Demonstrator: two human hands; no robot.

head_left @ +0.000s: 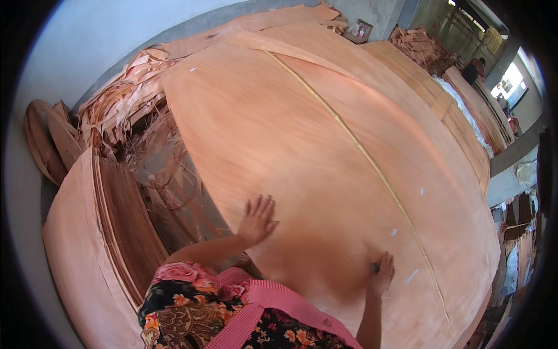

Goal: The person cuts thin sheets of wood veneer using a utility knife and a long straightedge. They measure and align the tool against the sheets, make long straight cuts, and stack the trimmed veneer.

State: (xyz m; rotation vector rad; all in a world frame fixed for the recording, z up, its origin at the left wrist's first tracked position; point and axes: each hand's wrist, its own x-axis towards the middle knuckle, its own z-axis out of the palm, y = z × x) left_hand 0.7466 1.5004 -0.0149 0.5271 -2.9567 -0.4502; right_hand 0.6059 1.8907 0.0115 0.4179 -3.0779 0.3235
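A large orange-brown sheet of wood veneer (279, 151) spreads in front of me. My left hand (258, 222) lies flat on it near its left edge, fingers spread, holding nothing. Over the sheet's near right part, my right hand (382, 274) is held with its fingers close together. A small dark object (375, 267) shows between its thumb and fingers; its kind cannot be made out. To the right of that hand, a long thin bamboo stick (363, 148) runs lengthwise over the sheet. Small white strips (411, 276) dot the surface, a few close to the right hand.
At my left stands a stack of veneer sheets (125, 215), with torn veneer scraps (125, 96) heaped behind it. More veneer stacks (436, 102) line the far right. A person (474, 70) is in the distance there. A grey pillar (517, 145) rises at right.
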